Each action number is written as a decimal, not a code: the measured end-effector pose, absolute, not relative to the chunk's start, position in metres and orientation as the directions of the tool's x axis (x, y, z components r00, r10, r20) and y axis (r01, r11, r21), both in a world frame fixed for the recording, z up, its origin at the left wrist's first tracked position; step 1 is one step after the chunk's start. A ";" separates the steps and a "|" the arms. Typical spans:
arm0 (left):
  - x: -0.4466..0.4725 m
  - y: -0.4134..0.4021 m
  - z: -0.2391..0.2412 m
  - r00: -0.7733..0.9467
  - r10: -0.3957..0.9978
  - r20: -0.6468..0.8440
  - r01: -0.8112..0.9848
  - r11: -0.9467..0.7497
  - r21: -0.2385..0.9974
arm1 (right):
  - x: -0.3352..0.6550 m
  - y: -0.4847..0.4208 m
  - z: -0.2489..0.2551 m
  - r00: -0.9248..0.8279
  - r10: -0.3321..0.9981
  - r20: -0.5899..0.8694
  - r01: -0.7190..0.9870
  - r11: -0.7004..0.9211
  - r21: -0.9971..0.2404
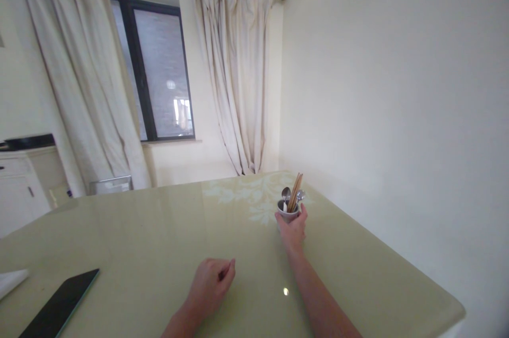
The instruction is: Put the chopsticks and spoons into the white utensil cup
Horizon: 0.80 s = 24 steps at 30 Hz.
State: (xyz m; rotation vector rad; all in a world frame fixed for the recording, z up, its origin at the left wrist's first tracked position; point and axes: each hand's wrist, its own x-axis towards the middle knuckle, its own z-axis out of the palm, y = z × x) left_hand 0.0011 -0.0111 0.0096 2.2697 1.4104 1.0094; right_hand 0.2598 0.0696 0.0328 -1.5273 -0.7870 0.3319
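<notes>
Near the table's far right corner, my right hand [293,231] is wrapped round a small cup [287,216] with a pale rim. Wooden chopsticks [295,193] stand in the cup, leaning to the right. Beside them are a dark-looking spoon [286,193] and a shinier spoon [301,195]. My fingers and palm hide the cup's lower part, so I cannot tell whether it rests on the table. Closer to me, my left hand [212,283] is curled into a loose fist with nothing visible in it.
The glossy green-beige table [151,242] has a pale leaf pattern near its far edge. A flat dark panel [59,303] lies at the left front, with a white item [11,281] beyond it. A wall [397,115] runs along the right. Curtains [238,73] and a window [163,68] are behind.
</notes>
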 end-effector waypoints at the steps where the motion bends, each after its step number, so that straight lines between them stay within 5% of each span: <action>1: 0.001 -0.011 0.009 0.279 0.868 0.411 0.667 -0.483 0.568 | 0.260 0.069 0.032 0.706 0.664 0.246 0.272 0.066 -0.960; 6: 0.001 -0.009 0.017 0.218 0.888 0.405 0.642 -0.443 0.626 | 0.258 0.066 0.033 0.554 0.791 0.262 0.245 0.145 -0.958; 12: -0.009 -0.007 0.045 -0.051 0.887 0.458 0.413 -0.399 0.819 | 0.223 0.050 0.035 0.102 0.951 0.292 0.115 0.280 -0.953; 17: -0.019 -0.001 0.065 -0.205 0.885 0.419 0.193 -0.383 0.903 | 0.188 0.024 0.037 -0.312 0.891 0.331 -0.021 0.341 -0.940; 24: -0.015 0.015 0.111 -0.042 0.966 0.256 -0.054 -0.258 0.965 | 0.169 0.009 0.035 -0.475 0.820 0.320 -0.059 0.333 -0.941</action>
